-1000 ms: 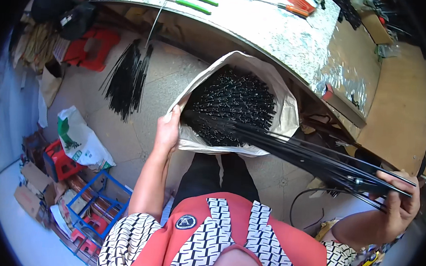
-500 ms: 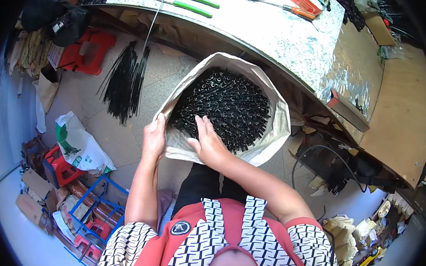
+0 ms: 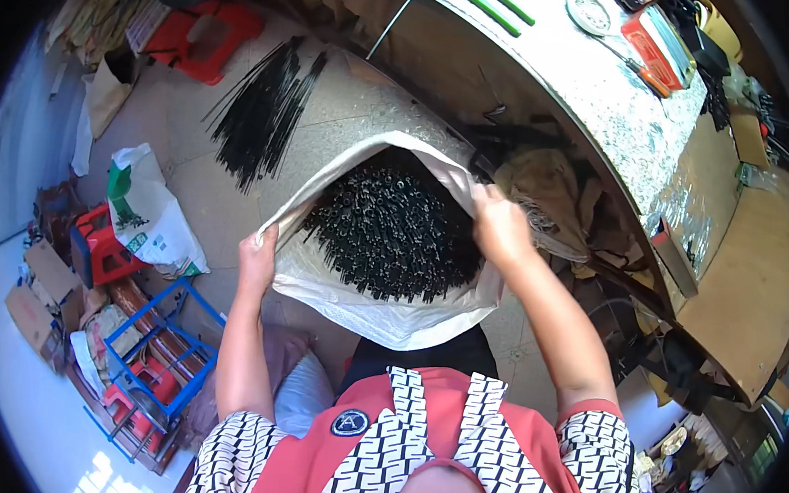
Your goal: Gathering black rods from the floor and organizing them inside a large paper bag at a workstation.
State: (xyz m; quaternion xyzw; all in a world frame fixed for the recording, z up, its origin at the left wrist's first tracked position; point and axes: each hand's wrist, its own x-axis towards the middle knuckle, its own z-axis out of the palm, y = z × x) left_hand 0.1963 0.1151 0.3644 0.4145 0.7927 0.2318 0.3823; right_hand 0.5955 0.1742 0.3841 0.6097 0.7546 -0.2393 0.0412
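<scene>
A white woven sack (image 3: 367, 322) stands in front of me with its mouth spread wide. Packed inside it are many thin black rods (image 3: 386, 232), their ends with small rings facing up. My left hand (image 3: 257, 254) pinches the sack's left rim, thumb on top. On the opposite side, my right hand (image 3: 501, 226) grips the right rim with its fingers closed over the cloth. Neither hand touches the rods. The lower part of the sack is out of sight.
Another bundle of black rods (image 3: 272, 112) lies on the floor beyond the sack. A speckled worktable (image 3: 619, 125) with green-handled pliers (image 3: 495, 4) runs along the far right. To the left are a white-green bag (image 3: 153, 214), a red stool (image 3: 105, 247) and a blue metal frame (image 3: 167, 350).
My right hand has left the rods inside the sack and taken hold of its right rim. The left hand still holds the left rim. My view has turned, shifting the table rightward.
</scene>
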